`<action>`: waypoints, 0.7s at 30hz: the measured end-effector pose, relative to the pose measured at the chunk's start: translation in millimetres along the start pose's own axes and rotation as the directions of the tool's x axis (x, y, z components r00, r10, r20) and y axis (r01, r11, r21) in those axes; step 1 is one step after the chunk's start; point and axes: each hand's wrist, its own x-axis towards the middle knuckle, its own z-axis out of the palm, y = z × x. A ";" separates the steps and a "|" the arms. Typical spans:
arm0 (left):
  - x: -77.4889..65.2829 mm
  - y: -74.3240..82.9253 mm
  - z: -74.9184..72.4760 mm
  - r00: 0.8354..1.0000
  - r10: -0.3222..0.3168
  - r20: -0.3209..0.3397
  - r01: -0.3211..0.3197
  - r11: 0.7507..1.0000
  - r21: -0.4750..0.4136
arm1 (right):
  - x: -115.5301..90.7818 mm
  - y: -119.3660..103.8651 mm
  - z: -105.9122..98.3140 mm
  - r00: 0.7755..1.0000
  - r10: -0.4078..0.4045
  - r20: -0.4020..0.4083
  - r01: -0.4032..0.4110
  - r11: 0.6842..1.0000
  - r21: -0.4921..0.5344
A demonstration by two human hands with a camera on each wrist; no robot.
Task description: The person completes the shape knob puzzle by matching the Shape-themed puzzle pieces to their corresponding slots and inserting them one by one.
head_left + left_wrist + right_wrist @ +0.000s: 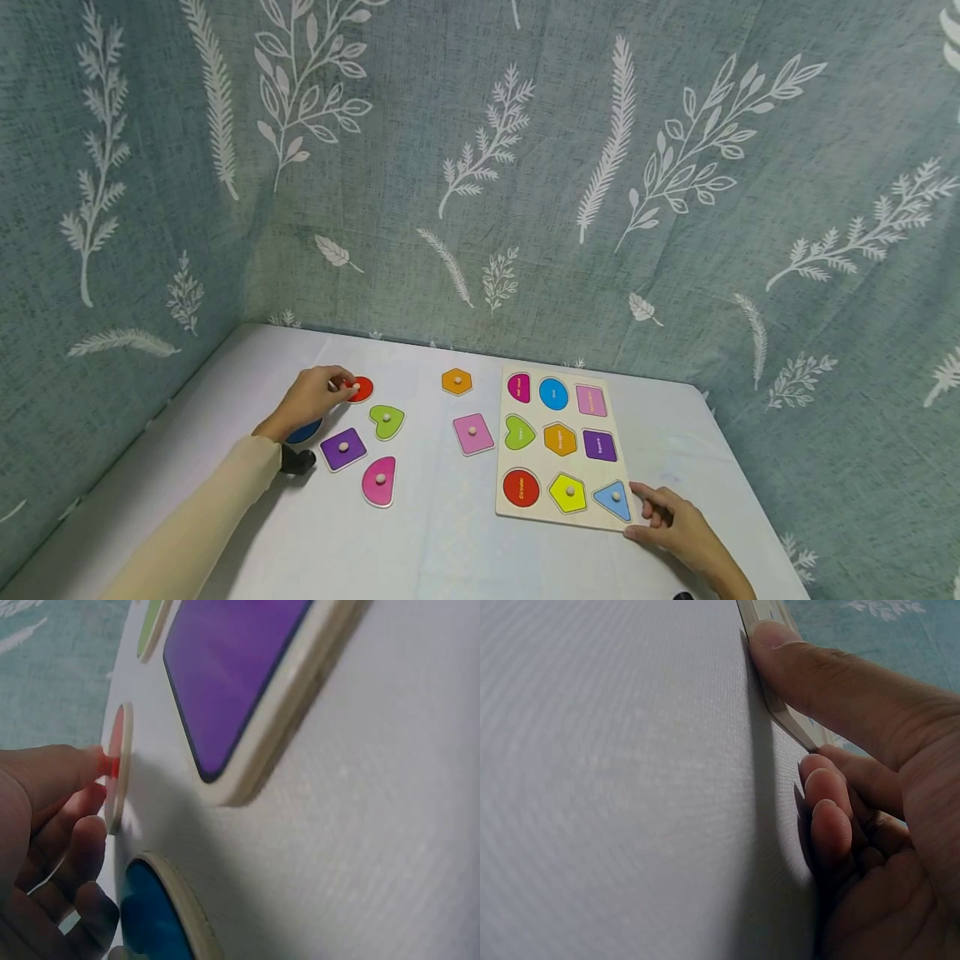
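My left hand (pixel 311 396) pinches the small knob of a red circle piece (pixel 363 390) at the table's far left. The left wrist view shows thumb and fingertip on that knob, the red disc (pixel 116 735) standing close to the cloth. Under the left wrist lies a partly covered blue circle piece (pixel 303 432). My right hand (pixel 678 525) grips the near right corner of a wooden shape puzzle board (pixel 540 464), thumb on its near edge and index finger along its right side. In its slots sit a yellow pentagon (pixel 567 493) and a light blue triangle (pixel 613 501), both knobbed.
Loose knobbed pieces lie left of the board: a green heart (pixel 387 422), purple square (pixel 343 449), pink half-round (pixel 378 482), orange hexagon (pixel 457 382) and pink rectangle (pixel 473 434). A white cloth (pixel 442 542) covers the table. Leaf-patterned curtains (pixel 420 275) stand behind and beside it.
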 end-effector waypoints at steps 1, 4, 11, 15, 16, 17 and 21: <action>1.1 -1.3 0.3 1.000 0.001 0.001 -0.001 1.000 0.001 | 0.4 0.0 -0.4 1.000 -0.002 0.001 0.002 1.000 0.003; 3.4 -3.9 0.9 1.000 -0.006 0.009 0.006 1.000 0.000 | 1.6 0.6 -1.7 1.000 -0.008 0.007 0.008 1.000 0.010; 8.4 -2.5 1.7 0.999 -0.030 0.027 0.030 1.000 -0.006 | 6.4 2.1 -2.5 1.000 0.018 0.000 -0.018 1.000 -0.005; 9.7 -2.6 2.6 0.999 -0.046 0.028 0.046 0.999 -0.009 | 8.3 1.0 -3.4 0.999 0.034 -0.001 -0.034 0.999 -0.011; 10.0 -2.9 3.0 0.998 -0.048 0.027 0.048 0.999 -0.011 | 8.5 0.6 -3.7 0.999 0.040 -0.002 -0.040 0.999 -0.010; 10.2 -3.2 3.4 0.998 -0.050 0.028 0.051 0.999 -0.014 | 8.9 0.5 -3.9 0.999 0.040 -0.002 -0.040 0.999 -0.009; 11.3 -4.4 4.9 0.999 -0.048 0.024 0.048 0.999 -0.011 | 9.9 0.4 -5.1 1.000 0.021 0.005 -0.021 1.000 -0.010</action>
